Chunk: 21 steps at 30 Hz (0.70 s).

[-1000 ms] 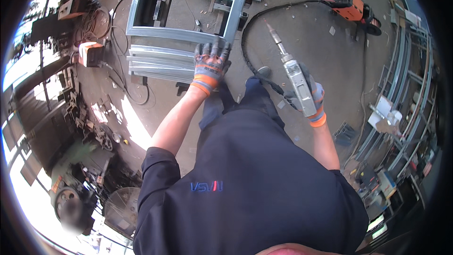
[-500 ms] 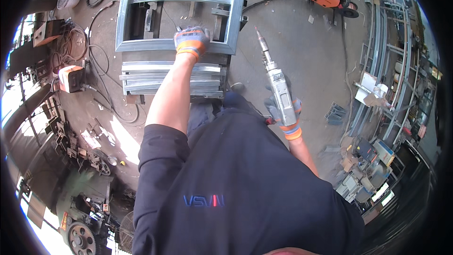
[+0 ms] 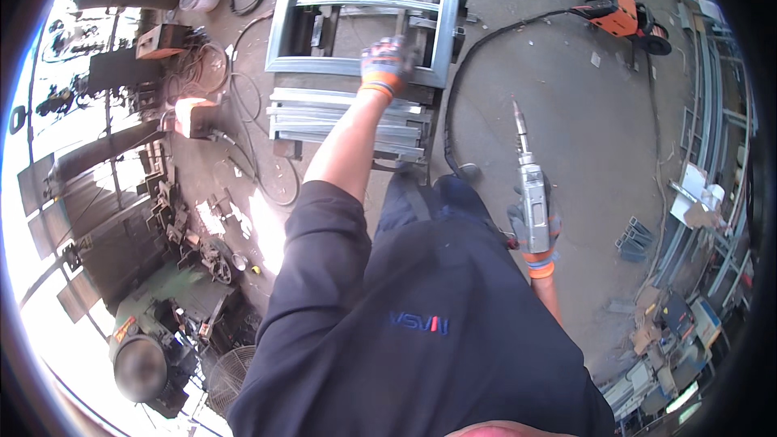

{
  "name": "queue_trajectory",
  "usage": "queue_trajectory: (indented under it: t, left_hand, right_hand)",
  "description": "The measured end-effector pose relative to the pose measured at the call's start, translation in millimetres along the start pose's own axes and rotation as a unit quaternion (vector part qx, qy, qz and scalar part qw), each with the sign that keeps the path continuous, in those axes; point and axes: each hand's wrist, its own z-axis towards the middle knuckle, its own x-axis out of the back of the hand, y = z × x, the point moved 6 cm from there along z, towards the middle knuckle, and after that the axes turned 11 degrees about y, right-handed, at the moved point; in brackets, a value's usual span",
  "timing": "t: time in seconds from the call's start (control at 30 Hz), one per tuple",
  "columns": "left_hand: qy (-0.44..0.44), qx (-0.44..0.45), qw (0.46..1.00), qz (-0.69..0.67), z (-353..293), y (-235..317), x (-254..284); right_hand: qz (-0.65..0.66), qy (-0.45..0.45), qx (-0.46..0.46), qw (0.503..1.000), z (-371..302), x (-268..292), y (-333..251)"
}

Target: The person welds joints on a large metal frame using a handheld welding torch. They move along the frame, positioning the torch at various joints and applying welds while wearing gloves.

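Observation:
My left hand (image 3: 385, 62), in a grey glove with an orange cuff, reaches forward and rests on the near rail of a grey metal frame (image 3: 283, 28) lying flat on a stand. Whether its fingers close around the rail I cannot tell. My right hand (image 3: 534, 231), gloved the same way, grips a grey welding gun (image 3: 528, 178) whose thin nozzle points up and away from me. A thick black hose (image 3: 457, 89) curves from the gun toward an orange machine (image 3: 619, 16). Stacked grey metal profiles (image 3: 340, 121) lie just below the frame.
Cables and an orange box (image 3: 194, 113) lie on the concrete floor at left, beside dark machinery (image 3: 146, 356) and a fan (image 3: 235, 376). Metal racks and scrap (image 3: 696, 194) line the right side. Short channel offcuts (image 3: 635, 239) sit on the floor near my right hand.
My left hand has moved from the stacked profiles forward onto the frame's near rail. The welding gun has swung lower and more upright at my right side as my view shifted.

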Motion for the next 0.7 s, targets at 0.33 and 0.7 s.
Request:
queue_trajectory:
  t: [0.33,0.7]
  left_hand:
    - [-0.143,0.011,0.989,0.031,14,-45,-5]
    - [-0.145,-0.006,0.985,0.09,21,-49,-13]
  right_hand:
    - [-0.151,-0.028,-0.01,0.988,-1,0,33]
    - [-0.227,0.058,0.166,0.958,50,-46,-7]
